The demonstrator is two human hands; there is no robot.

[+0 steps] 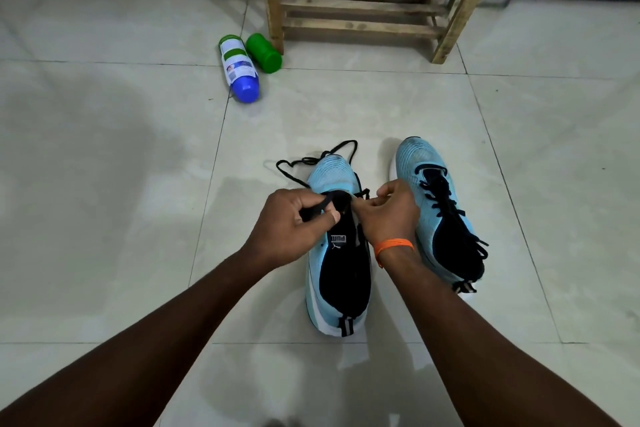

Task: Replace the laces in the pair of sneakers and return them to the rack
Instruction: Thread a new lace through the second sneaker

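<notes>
status: I'm reading right sneaker [420,163] as laced | left sneaker [332,175] sitting on floor [138,184], lacing just starting | left hand [294,222] and right hand [393,215] both pinching its black lace [317,208] by the toe-end eyelets | rack [360,6] return pending

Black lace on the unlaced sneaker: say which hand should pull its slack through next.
Probably left: the left hand grips the black lace above the sneaker, with the slack lying on that side; the right hand pinches it on the other side.
</notes>
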